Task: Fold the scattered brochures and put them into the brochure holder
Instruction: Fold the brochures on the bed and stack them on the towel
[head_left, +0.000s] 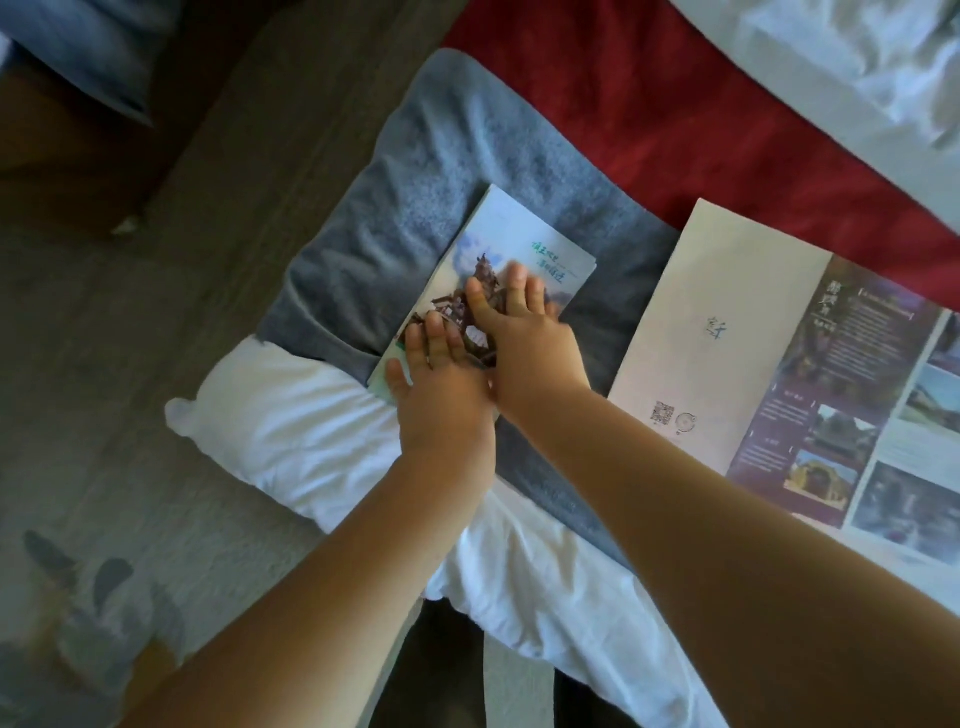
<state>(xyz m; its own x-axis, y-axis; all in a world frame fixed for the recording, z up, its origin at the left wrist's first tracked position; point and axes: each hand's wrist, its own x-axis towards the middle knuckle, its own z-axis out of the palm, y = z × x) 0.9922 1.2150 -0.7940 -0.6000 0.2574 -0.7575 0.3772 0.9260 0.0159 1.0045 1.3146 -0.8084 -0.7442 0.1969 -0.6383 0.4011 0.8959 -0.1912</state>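
grey blanket (441, 156) under folded brochure (519, 239), unfolded brochure (727, 312) beside, red cloth (649, 104) beyond

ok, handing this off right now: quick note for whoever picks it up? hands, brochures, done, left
Left hand: open, fingers flat, pressing the near end of the folded brochure.
Right hand: open, flat on the same brochure, right beside the left hand.
The folded brochure lies on the grey blanket. The open brochure lies unfolded to its right, with no hand on it.
Done: one brochure is folded.
Left: fold the open brochure, then put both into the brochure holder, which is not in view.
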